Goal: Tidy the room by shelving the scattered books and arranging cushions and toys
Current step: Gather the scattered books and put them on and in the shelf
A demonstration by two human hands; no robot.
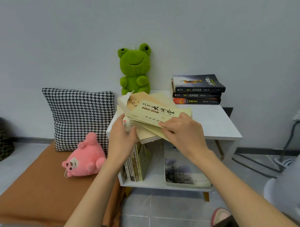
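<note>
The left hand (122, 134) and right hand (183, 130) each grip an edge of the splayed pale books (156, 111) atop the white table (216, 126). Gathering looks to be the step in hand; next, square them firmly for the shelf (153, 179) below.

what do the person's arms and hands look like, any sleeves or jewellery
The left forearm and right forearm are bare down to the bottom edge of the view; no sleeves show. The left hand and right hand are bare too: no gloves, rings, watch or bracelet visible.
</note>
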